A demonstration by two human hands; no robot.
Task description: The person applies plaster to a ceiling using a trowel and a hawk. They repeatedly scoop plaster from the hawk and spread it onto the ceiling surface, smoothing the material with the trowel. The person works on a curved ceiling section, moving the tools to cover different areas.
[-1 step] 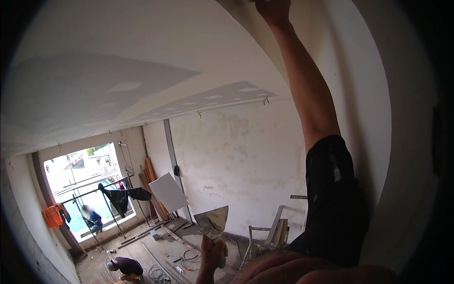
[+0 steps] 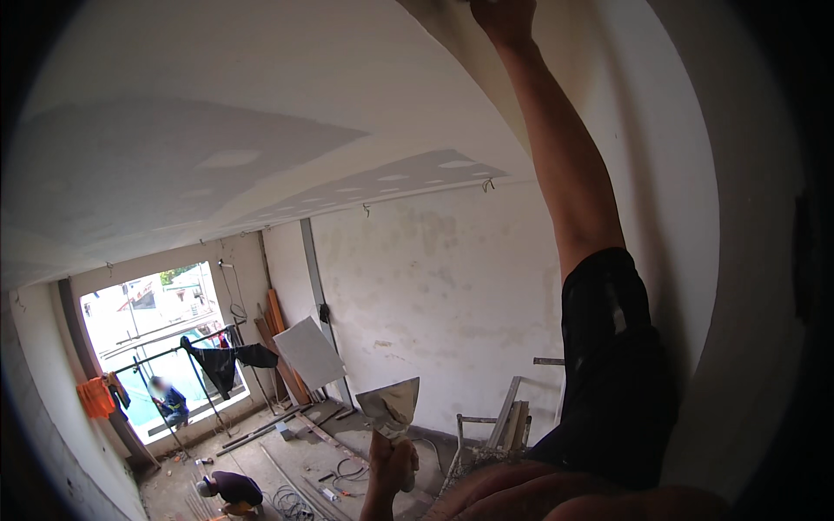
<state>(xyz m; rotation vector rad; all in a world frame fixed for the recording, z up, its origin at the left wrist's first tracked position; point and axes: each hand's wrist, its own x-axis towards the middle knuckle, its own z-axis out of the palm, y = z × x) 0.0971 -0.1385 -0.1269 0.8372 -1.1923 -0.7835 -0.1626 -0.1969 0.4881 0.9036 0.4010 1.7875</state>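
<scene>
Low in the view, my left hand [image 2: 389,462] is closed around the handle of a wide putty knife [image 2: 393,403]. Its broad metal blade points up, with pale paste smeared on it. Stretched high overhead, my right hand [image 2: 504,19] is at the ceiling [image 2: 261,52], close to where it meets the right wall [image 2: 651,113]. The top edge of the picture cuts this hand off. Its fingers look closed, and only a sliver of something dark shows beside them, too little to name.
A ladder-like metal frame [image 2: 465,421] and boards stand below me. A person [image 2: 234,491] bends over at the lower left; another [image 2: 169,404] is by the window. Clothes hang on a rail [image 2: 156,356]. Planks and cables lie on the floor [image 2: 287,451]; a white panel [image 2: 310,353] leans near a post.
</scene>
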